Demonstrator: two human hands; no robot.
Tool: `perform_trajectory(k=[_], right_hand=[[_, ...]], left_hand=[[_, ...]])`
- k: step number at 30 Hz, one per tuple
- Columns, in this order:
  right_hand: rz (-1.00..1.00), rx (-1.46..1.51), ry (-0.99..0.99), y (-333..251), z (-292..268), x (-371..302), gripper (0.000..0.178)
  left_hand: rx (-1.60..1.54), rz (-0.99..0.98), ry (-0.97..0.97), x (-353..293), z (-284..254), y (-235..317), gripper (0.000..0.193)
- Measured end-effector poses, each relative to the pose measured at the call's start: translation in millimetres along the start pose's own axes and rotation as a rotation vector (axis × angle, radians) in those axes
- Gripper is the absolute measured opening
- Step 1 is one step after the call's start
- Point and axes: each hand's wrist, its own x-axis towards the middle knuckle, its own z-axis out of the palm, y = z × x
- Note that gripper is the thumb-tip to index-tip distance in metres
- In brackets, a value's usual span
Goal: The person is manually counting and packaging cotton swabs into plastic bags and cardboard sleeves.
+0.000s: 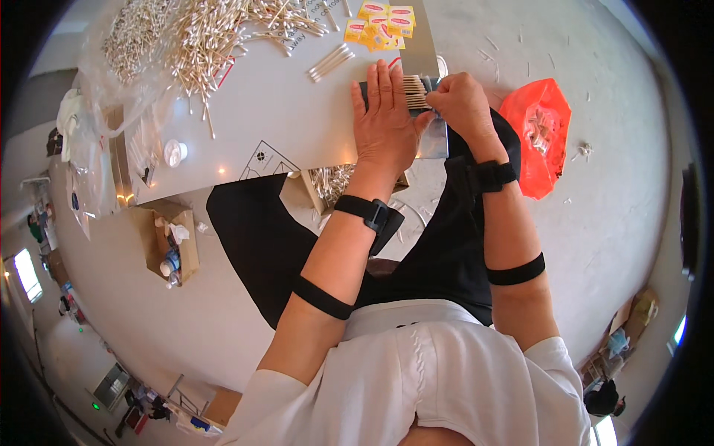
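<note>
A row of cotton swabs lies side by side on a dark flat piece near the right edge of the table. My left hand rests flat to the left of the row, fingers stretched out and its thumb near the lower end of the swabs. At the row's right side is my right hand, with thumb and fingertips pinched together. Whatever sits between those fingertips is too small to make out. A small separate bundle of cotton swabs lies beyond my left hand, below several yellow-and-white packets.
A large heap of cotton swabs and a clear plastic bag cover the table's far left. Near its front-left edge stands a small white round container. A red bag sits right; cardboard boxes stand on the floor.
</note>
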Motion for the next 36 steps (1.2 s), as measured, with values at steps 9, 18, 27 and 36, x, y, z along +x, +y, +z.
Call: perform_trajectory(k=[9,18,27,36], right_hand=[[-0.070,-0.063,0.081,-6.8,1.3,-9.5,0.023],[0.459,1.426,0.526,26.3,21.8,-70.8,0.022],[0.419,1.767,0.185,37.6,51.9,-21.2,0.019],[0.373,1.725,0.321,23.2,55.9,-18.9,0.015]], left_hand=[[-0.019,0.082,0.018,-5.4,7.2,15.5,0.084],[-0.571,0.040,0.208,-2.4,-3.2,0.1,0.068],[-1.199,-0.180,0.316,18.3,1.9,13.6,0.064],[-1.187,-0.176,0.309,21.3,10.2,26.2,0.069]])
